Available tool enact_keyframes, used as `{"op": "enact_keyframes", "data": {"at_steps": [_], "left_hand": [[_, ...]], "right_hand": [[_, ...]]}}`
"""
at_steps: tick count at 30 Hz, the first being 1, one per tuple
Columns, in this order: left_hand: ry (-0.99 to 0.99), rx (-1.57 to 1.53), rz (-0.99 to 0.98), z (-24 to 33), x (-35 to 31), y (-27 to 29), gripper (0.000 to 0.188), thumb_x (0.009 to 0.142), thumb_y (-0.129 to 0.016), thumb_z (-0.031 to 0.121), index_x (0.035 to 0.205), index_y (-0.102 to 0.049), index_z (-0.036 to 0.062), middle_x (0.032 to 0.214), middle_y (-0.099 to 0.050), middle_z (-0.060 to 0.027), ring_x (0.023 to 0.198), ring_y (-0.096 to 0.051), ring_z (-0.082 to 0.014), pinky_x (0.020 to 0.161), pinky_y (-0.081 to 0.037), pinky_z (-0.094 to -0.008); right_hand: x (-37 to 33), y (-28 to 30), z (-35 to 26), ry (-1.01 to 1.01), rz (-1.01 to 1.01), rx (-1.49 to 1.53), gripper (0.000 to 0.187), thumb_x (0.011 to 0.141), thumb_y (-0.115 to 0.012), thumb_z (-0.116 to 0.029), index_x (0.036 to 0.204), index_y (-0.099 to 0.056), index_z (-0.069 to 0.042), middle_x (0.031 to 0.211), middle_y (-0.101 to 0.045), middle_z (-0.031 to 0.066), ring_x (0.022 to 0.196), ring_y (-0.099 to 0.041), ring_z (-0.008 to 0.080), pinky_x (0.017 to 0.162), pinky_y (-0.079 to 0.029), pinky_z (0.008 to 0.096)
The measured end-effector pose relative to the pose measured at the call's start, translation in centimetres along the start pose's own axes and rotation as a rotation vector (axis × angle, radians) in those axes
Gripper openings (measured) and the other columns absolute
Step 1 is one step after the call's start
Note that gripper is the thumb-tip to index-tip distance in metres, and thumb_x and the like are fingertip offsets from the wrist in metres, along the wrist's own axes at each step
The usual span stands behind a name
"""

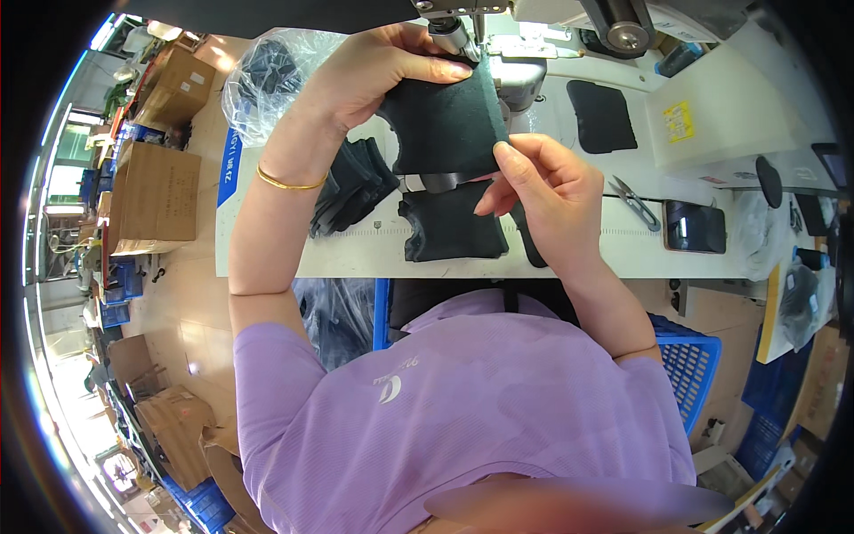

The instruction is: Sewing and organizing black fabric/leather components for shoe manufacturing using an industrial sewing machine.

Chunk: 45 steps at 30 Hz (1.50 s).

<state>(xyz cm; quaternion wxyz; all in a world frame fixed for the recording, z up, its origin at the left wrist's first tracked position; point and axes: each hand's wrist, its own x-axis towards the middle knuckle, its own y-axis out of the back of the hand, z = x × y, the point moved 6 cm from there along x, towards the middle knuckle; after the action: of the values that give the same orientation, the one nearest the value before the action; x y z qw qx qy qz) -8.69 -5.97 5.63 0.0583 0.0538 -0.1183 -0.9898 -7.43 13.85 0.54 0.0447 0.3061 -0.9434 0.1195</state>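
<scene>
A black fabric piece [445, 129] with a notched left side lies partly under the needle area of a sewing machine [476, 40]. My left hand [396, 71] holds its far left part, thumb flat on top and the other fingers partly hidden. With thumb and forefinger, my right hand [550, 182] pinches its near right corner at the edge. Just below, a similar black piece [454, 227] lies on the sewing table [329, 262]. A narrow black strip [529, 236] hangs down beside my right hand. Left of the held piece sits a stack of dark pieces [354, 187].
Another black piece [602, 116] lies to the right of the machine. Scissors [635, 203] and a dark phone [694, 227] rest near the right front edge. A clear plastic bag [271, 80] stands far left. A blue basket [689, 365] is beside me, below the table.
</scene>
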Motion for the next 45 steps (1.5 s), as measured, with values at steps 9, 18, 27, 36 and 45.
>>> {"op": "enact_keyframes", "data": {"at_steps": [9, 18, 27, 36, 45], "left_hand": [[-0.068, -0.088, -0.137, -1.0, 1.3, 0.8, 0.026, 0.081, -0.076, 0.004, 0.103, -0.066, -0.007, 0.102, -0.07, -0.0128, 0.097, -0.066, -0.0169, 0.091, -0.049, -0.0265], [0.011, -0.291, -0.123, -1.8, 3.0, 1.1, 0.029, 0.077, -0.071, -0.008, 0.106, -0.068, -0.0002, 0.1, -0.071, -0.0092, 0.091, -0.068, -0.0206, 0.08, -0.056, -0.0287], [-0.171, -0.286, -0.064, -0.3, 4.0, 1.6, 0.034, 0.079, -0.069, -0.006, 0.112, -0.066, 0.0039, 0.102, -0.068, -0.0056, 0.09, -0.065, -0.0176, 0.08, -0.056, -0.0307], [-0.081, -0.053, 0.063, -2.3, 5.6, 4.9, 0.028, 0.08, -0.073, 0.006, 0.107, -0.068, -0.0004, 0.102, -0.07, -0.0121, 0.094, -0.067, -0.0205, 0.086, -0.051, -0.0302], [-0.964, 0.579, 0.544, 1.0, -5.8, -2.2, 0.047, 0.071, -0.085, 0.019, 0.111, -0.065, 0.0029, 0.11, -0.063, -0.0108, 0.098, -0.061, -0.0243, 0.088, -0.049, -0.0339]], "right_hand": [[0.3, -0.3, 0.0, 0.01, -0.01, -0.003, 0.021, 0.098, -0.058, -0.014, 0.101, -0.065, 0.006, 0.072, -0.066, 0.008, 0.061, -0.067, 0.0134, 0.054, -0.051, 0.0218], [1.2, -0.4, -0.1, 0.036, -0.013, 0.019, 0.021, 0.098, -0.058, -0.014, 0.102, -0.065, 0.006, 0.075, -0.068, 0.0087, 0.062, -0.068, 0.0135, 0.054, -0.05, 0.0223], [2.3, -0.5, -0.2, 0.052, 0.001, 0.001, 0.022, 0.099, -0.058, -0.014, 0.103, -0.066, 0.006, 0.079, -0.07, 0.0105, 0.062, -0.068, 0.0132, 0.055, -0.051, 0.0223], [3.6, -0.8, 0.2, 0.087, -0.007, 0.008, 0.022, 0.098, -0.059, -0.014, 0.107, -0.065, 0.005, 0.082, -0.072, 0.0111, 0.064, -0.068, 0.0126, 0.056, -0.051, 0.0224], [3.4, -0.8, -0.2, 0.088, 0.014, -0.039, 0.022, 0.098, -0.058, -0.014, 0.109, -0.065, 0.005, 0.084, -0.072, 0.0094, 0.066, -0.069, 0.0122, 0.059, -0.051, 0.0219]]}}
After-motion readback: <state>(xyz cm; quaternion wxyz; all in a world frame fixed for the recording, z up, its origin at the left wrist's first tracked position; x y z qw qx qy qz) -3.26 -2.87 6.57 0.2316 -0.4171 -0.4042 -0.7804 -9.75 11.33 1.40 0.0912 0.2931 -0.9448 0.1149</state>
